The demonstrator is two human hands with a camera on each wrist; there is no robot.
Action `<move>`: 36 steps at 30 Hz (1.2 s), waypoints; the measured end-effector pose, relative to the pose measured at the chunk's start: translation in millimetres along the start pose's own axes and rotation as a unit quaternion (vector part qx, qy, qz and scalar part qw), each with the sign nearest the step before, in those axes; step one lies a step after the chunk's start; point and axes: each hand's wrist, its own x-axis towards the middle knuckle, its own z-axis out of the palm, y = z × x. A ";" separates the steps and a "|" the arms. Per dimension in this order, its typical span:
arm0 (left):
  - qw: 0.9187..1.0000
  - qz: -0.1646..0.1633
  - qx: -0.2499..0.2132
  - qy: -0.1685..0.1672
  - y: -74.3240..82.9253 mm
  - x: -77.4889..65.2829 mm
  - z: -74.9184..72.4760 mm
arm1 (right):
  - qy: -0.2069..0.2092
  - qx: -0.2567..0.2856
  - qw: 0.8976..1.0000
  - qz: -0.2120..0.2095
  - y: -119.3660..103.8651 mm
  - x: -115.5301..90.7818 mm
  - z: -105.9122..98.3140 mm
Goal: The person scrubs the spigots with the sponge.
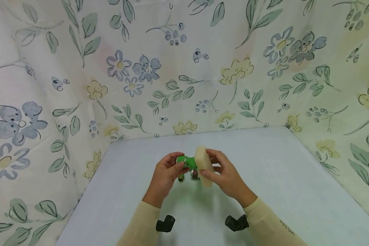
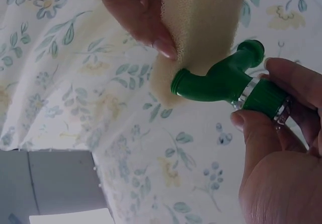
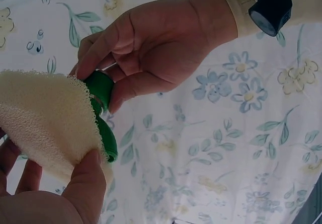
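My left hand (image 1: 167, 172) grips a green Y-shaped hose splitter (image 2: 221, 83) by its collar, thumb on one side and fingers on the other. Two threaded outlets fork away from that silver-ringed collar. In my right hand (image 1: 226, 172) is a thick cream sponge (image 1: 203, 164), pinched between thumb and fingers. The sponge stands on edge right up against the forked end of the splitter, and in the right wrist view the sponge (image 3: 45, 118) hides much of it. Both are held up in front of me, over the table.
Below the splitter in the head view show a reddish piece with a metal ring (image 1: 194, 174) and a small green piece with a brownish end (image 1: 181, 178), both partly covered. The white table (image 1: 126, 205) is bordered by flower-print cloth (image 1: 172, 68) at the back and sides.
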 end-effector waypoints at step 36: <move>0.999 -0.010 0.031 0.004 -5.5 0.9 2.7 | 0.043 -0.031 0.998 0.041 37.3 0.1 8.9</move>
